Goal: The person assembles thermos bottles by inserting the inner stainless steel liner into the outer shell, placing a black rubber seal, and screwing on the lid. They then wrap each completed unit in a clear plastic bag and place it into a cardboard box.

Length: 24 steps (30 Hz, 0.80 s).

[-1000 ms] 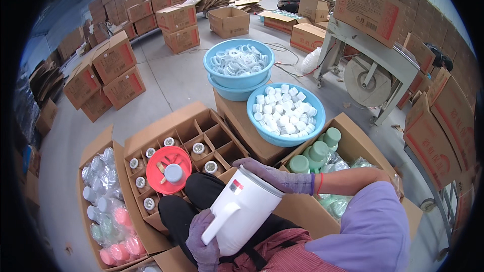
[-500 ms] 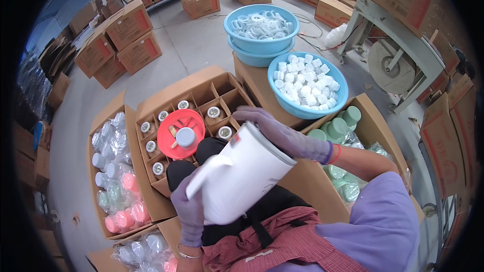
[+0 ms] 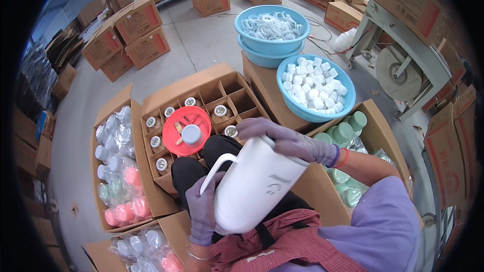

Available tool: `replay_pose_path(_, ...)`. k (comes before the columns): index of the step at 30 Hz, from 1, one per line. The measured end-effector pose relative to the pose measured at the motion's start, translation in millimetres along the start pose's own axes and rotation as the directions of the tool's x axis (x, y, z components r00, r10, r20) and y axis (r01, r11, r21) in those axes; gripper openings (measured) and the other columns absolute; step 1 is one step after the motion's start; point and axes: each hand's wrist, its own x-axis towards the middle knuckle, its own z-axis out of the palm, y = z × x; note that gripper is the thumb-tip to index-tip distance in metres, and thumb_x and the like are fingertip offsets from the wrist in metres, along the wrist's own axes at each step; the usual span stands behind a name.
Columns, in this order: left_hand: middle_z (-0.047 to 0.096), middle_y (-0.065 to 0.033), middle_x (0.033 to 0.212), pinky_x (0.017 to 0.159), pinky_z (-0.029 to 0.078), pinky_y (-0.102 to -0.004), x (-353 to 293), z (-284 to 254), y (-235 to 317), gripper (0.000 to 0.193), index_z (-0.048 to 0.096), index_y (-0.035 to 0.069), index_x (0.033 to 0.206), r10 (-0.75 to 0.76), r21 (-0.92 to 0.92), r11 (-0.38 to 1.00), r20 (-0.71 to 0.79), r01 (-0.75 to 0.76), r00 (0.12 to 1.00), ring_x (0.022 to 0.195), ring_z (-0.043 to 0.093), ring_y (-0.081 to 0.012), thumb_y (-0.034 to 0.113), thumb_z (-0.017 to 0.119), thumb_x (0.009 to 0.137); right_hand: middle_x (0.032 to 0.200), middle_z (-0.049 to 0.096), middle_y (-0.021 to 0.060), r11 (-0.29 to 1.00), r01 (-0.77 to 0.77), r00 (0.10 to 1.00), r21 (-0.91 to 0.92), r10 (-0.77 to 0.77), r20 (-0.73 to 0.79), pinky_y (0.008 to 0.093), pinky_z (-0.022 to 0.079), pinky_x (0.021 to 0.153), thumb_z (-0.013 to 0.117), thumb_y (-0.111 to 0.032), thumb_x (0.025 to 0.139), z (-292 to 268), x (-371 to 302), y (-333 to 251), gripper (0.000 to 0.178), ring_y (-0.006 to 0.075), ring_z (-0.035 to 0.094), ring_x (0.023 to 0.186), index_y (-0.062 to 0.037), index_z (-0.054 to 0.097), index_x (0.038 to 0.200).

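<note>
A large white jug with a curved handle and a small grey print leans tilted over my lap. My gloved left hand is closed around its handle side, low on the body. Across the jug's upper end lies my gloved right hand, its fingers bent over the rim and gripping it; the opening is hidden under this hand. Beyond the jug, a round red tray holds a pale blue cap and a few small pieces. It rests on a divided carton with several white-topped bottles in its compartments.
Blue basins of white caps and clear rings stand ahead. Bagged grey, green and pink cups fill a carton at left; green cups lie in another at right. Stacked cartons and a wheeled metal stand are farther off.
The jug has turned in my hands, so its print shows more fully and its handle stands out sideways. My right hand has slid slightly along the rim. The whole view has shifted a little.
</note>
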Motion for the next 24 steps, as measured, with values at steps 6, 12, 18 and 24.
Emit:
replay_pose_path(6,0.072,-0.0121,0.106,0.104,0.047,-0.0474,8.4,29.6,19.1,0.03,0.069,0.003,0.099,0.681,0.589,0.403,0.319,-0.701,0.659,0.108,0.067,-0.0324,-0.003,0.062,0.07,0.12,0.067,0.009,0.515,-0.341,0.769,0.787,0.634,-0.082,0.0345,0.053,0.096,0.043,-0.041,0.106,-15.1,-37.4,88.0,0.048,0.018,0.065,0.109,-0.0024,0.057,0.13)
replay_pose_path(12,0.073,-0.0105,0.103,0.084,0.053,-0.0274,9.3,-1.8,-11.8,0.029,0.07,-0.008,0.113,-0.203,-0.153,0.965,0.077,0.212,0.976,0.093,0.067,-0.0137,0.015,0.056,0.101,0.151,0.037,0.0136,0.957,0.074,0.997,-0.279,-0.075,0.004,0.0357,0.031,0.116,0.054,-0.019,0.096,-8.8,-13.6,18.4,0.059,0.0239,0.035,0.142,-0.006,0.036,0.151)
replay_pose_path(18,0.072,-0.012,0.107,0.09,0.051,-0.0308,-15.3,18.9,-45.9,0.024,0.069,-0.006,0.113,0.229,0.128,0.971,-0.243,-0.202,0.943,0.098,0.066,-0.0178,0.006,0.057,0.097,0.135,0.054,0.0055,0.952,-0.3,0.941,0.059,0.306,-0.147,0.0315,0.041,0.107,0.048,-0.036,0.104,4.8,-15.5,2.6,0.053,0.0146,0.051,0.124,-0.0072,0.042,0.149)
replay_pose_path(24,0.07,-0.0071,0.106,0.09,0.05,-0.0289,-47.9,2.1,-76.2,0.036,0.064,-0.005,0.12,-0.062,-0.225,0.974,-0.205,0.015,0.977,0.099,0.064,-0.0154,0.023,0.047,0.104,0.11,0.064,0.0096,0.941,-0.025,0.999,-0.338,0.015,-0.033,0.0334,0.049,0.095,0.068,-0.014,0.09,-2.6,-17.2,9.6,0.021,0.0214,0.062,0.107,-0.0055,0.07,0.109)
